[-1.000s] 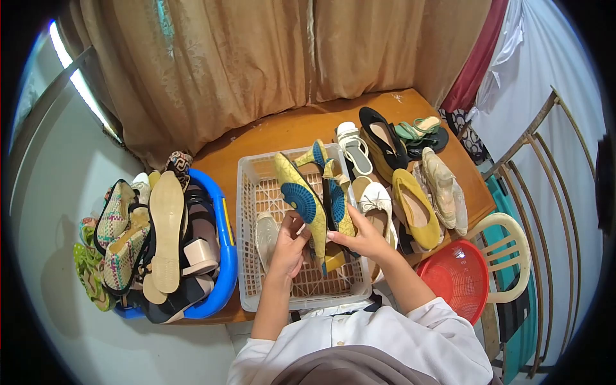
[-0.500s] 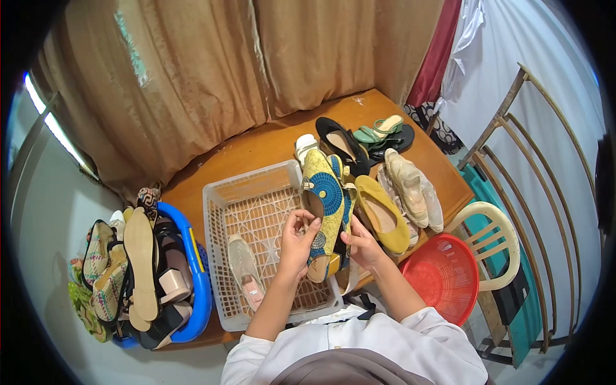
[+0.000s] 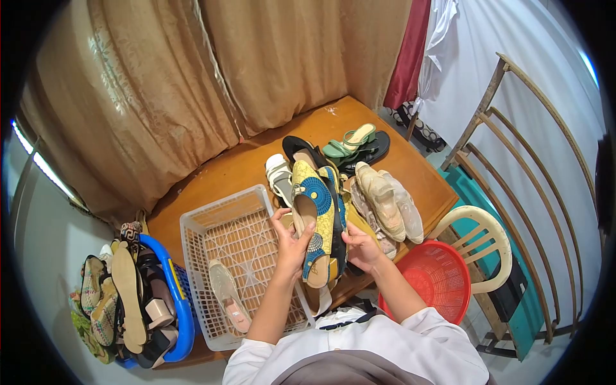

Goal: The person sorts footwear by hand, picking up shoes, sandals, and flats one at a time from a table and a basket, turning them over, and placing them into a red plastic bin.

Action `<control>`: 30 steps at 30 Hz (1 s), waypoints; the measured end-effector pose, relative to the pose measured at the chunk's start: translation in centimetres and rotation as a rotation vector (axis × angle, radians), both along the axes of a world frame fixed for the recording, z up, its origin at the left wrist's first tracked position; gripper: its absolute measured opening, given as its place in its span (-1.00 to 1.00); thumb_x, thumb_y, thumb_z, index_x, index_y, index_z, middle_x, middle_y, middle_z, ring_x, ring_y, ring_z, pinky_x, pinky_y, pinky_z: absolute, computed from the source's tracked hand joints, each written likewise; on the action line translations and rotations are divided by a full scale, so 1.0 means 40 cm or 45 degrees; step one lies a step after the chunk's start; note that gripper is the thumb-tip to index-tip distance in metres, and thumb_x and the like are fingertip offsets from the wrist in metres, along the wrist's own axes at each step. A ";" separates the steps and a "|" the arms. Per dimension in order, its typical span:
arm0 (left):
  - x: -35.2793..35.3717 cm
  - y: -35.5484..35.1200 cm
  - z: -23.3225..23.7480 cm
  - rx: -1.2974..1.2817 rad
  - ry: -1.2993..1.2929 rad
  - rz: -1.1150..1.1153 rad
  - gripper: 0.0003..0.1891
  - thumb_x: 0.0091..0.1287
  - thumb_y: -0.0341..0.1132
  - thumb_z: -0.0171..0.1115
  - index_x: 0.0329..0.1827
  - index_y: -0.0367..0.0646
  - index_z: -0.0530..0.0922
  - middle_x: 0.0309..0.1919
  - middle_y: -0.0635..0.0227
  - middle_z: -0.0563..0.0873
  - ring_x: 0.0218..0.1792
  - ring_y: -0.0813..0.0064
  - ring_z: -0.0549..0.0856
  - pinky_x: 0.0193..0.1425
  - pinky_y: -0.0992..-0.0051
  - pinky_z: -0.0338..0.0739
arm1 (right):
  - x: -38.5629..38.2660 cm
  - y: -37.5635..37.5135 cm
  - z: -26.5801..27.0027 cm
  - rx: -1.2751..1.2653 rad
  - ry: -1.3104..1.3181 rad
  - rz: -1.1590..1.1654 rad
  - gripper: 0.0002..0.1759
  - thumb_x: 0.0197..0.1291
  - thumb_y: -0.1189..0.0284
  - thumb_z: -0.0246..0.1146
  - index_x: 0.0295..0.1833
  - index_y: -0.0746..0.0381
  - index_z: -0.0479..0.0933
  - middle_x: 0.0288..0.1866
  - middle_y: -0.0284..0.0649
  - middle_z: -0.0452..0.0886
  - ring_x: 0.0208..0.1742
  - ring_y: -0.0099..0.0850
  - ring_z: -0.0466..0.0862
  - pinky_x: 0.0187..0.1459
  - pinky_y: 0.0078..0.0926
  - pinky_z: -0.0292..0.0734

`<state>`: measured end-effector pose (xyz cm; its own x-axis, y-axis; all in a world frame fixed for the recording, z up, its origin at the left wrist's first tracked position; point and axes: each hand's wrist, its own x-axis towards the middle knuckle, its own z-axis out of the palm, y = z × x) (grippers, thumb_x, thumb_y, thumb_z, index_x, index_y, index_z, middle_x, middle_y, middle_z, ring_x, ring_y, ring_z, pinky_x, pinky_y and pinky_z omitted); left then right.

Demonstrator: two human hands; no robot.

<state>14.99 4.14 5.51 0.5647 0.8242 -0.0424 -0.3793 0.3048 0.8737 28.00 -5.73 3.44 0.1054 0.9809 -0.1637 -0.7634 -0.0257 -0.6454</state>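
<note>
My left hand (image 3: 292, 247) and my right hand (image 3: 362, 249) hold a pair of yellow-and-blue patterned sandals (image 3: 325, 221) upright between them. My left thumb presses the near sandal's side, while the right fingers close on the other one, mostly hidden behind it. Right of the sandals, a mustard flat shoe (image 3: 361, 220) is partly covered by them. Beyond them lie white sandals (image 3: 278, 172) and a black shoe (image 3: 300, 146). To the left is a white plastic basket (image 3: 226, 206) with one pale shoe (image 3: 226, 292) inside.
Wrapped beige shoes (image 3: 385, 202) and green heeled sandals (image 3: 350, 144) lie on the wooden table (image 3: 199, 176). A blue basket (image 3: 185, 327) full of shoes is at left. A red basket (image 3: 439, 273) sits by a cream chair (image 3: 497, 247), near a metal-framed rack (image 3: 545, 154).
The view has swung to the right, so table items appear further left. The sandals, still in both hands, have come over the mustard flat and cover more of it.
</note>
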 end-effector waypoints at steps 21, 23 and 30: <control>0.125 0.020 -0.043 -0.038 0.085 0.126 -0.42 0.19 -0.43 0.23 0.12 -0.05 0.02 0.03 0.11 0.43 0.04 0.39 0.47 0.02 0.45 0.47 | 0.123 0.047 -0.089 0.001 0.031 0.147 -0.33 0.17 0.39 0.09 0.38 0.15 0.03 0.26 -0.25 0.30 0.24 -0.35 0.35 0.20 -0.29 0.25; 0.122 0.030 -0.050 -0.146 0.045 0.072 -0.42 0.19 -0.42 0.23 0.15 -0.09 0.05 0.04 0.15 0.43 0.05 0.39 0.47 0.03 0.46 0.46 | 0.118 0.054 -0.083 0.006 0.039 0.184 -0.33 0.17 0.36 0.09 0.38 0.15 0.03 0.27 -0.24 0.29 0.25 -0.35 0.34 0.22 -0.29 0.23; 0.137 0.075 -0.133 -0.500 -0.072 -0.025 -0.45 0.19 -0.40 0.23 0.19 -0.13 0.14 0.00 0.23 0.47 -0.07 0.41 0.55 -0.06 0.48 0.52 | 0.125 0.092 0.004 -0.248 -0.752 0.294 -0.09 0.03 0.02 0.25 0.32 0.36 0.03 0.24 -0.06 0.29 0.24 -0.34 0.32 0.22 -0.42 0.20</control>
